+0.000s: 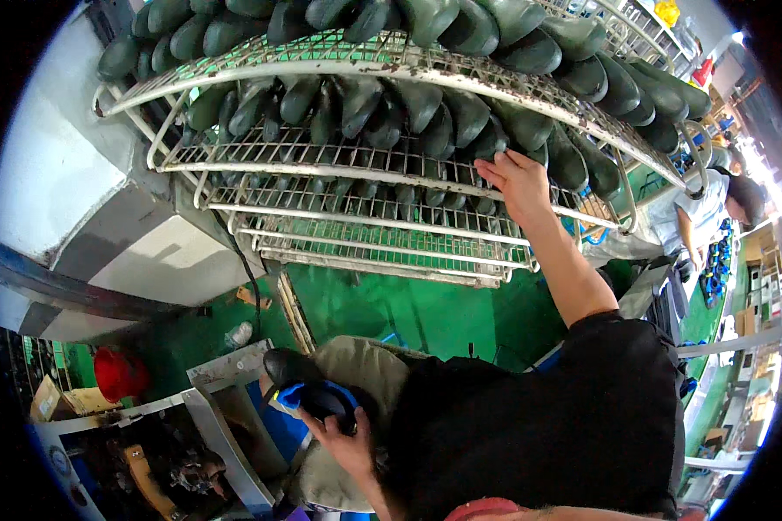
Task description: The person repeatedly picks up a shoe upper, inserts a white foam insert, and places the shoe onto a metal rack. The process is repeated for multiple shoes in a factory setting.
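Right fingers at the rack, dark shoe in the left hand

The right hand (pixel 517 184) reaches up and forward, its fingers straight and lying loosely together, not closed around anything; the fingertips are at the toes of the dark shoe lasts (pixel 469 117) on the second tier, though whether they touch one is hard to tell from this angle. The left hand (pixel 346 441) pinches the opening of a dark shoe with a blue collar (pixel 300 382), thumb and fingers apart across its rim. The shoe sits low in the view, toe pointing away, over the leg of the khaki trousers (pixel 356 373)

Beyond the hands, the white wire rack (pixel 356 167), its paint chipped along the top bar, rises in several tiers, lasts lined up side by side with rounded toes outward. At lower left stands a metal machine (pixel 204 434) with a round dial, and behind it a red bucket (pixel 120 375) on the green floor (pixel 426 313). Far right, a co-worker (pixel 708 208) in a dark cap leans near a row of blue-and-black shoes (pixel 714 267)
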`<state>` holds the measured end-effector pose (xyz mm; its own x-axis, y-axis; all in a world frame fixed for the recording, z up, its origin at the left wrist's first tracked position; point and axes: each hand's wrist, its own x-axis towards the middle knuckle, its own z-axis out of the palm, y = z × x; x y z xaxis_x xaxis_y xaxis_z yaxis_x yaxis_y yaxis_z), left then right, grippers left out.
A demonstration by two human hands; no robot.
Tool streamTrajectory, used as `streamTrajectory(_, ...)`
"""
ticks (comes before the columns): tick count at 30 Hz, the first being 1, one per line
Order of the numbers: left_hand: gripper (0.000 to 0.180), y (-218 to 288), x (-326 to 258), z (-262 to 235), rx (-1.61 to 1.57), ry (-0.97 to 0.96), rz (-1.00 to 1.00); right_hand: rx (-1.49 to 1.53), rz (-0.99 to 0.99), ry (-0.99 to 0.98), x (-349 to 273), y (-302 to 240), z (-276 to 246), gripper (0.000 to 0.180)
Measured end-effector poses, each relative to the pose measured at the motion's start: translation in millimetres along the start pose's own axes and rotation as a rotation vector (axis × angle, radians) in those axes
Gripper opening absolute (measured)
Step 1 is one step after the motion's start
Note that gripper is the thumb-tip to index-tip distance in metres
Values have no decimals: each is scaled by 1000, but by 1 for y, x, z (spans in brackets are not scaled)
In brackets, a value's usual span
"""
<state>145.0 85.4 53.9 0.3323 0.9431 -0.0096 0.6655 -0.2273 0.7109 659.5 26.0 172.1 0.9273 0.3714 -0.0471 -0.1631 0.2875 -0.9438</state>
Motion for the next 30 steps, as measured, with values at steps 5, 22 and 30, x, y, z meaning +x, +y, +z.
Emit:
streamTrajectory(5,35,-5,-4,-9,-151,63,-12,-213,4,155,7,9,26,41)
streamTrajectory(22,22,-128,-409,-241,-365,1648,-732,-289,-146,-1610,-391,261,334,21)
streamTrajectory(30,28,-235,-433,-245,1004,938,-1333,-100,-1070,-1603,-531,339,412,40)
